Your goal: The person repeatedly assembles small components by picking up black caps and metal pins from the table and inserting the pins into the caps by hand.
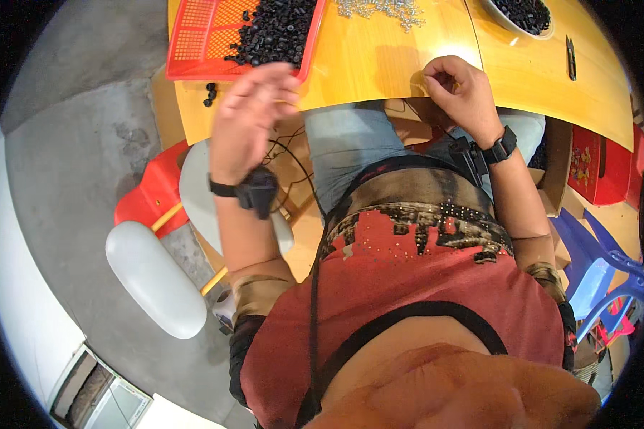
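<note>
My left hand (250,114) is raised at the near edge of the yellow wooden table (379,61), fingers spread and slightly blurred, just below the red plastic tray (200,36) heaped with small black parts (275,32). It holds nothing that I can see. My right hand (458,89) rests at the table's near edge with fingers curled and thumb pinched to them; whatever small item it grips is hidden. Both wrists wear black bands with sensors.
Small silver metal pieces (386,8) lie scattered at the table's far side. A white bowl of black parts (526,14) stands at the back right, a dark clip-like tool (571,57) beside it. A few black parts (210,93) lie loose by the tray. Chairs stand on both sides.
</note>
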Demonstrator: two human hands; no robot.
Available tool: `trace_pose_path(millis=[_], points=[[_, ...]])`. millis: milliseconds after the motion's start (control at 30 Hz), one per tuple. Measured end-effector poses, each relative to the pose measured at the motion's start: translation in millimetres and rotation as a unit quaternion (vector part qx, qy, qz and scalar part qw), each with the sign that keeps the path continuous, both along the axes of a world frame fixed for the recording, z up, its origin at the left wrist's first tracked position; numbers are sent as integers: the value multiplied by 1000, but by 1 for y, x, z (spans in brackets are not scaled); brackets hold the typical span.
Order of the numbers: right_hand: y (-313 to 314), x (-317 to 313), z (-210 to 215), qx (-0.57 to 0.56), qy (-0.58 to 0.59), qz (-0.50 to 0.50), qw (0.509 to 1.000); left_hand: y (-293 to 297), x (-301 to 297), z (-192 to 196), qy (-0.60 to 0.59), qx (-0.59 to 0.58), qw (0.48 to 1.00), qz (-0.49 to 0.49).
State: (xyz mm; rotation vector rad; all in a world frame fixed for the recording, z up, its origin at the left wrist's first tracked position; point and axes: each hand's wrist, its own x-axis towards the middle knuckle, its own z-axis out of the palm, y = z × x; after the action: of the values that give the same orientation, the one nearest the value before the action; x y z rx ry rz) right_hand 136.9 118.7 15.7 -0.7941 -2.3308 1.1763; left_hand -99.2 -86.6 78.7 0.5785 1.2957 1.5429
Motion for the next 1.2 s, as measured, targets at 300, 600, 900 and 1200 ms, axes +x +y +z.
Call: trace_pose_path(millis=[300,600,900,1200], points=[[-2,3,-2,-36,33,-4,999,-13,-145,23,217,-265,939,36],[5,4,-8,-56,-16,0,998,61,-176,-9,459,-350,790,-205],[13,10,-20,-76,9,7,997,111,-153,-19,424,-391,794,-192],[9,7,-16,-52,21,5,998,114,-162,-30,368,-400,816,-196]])
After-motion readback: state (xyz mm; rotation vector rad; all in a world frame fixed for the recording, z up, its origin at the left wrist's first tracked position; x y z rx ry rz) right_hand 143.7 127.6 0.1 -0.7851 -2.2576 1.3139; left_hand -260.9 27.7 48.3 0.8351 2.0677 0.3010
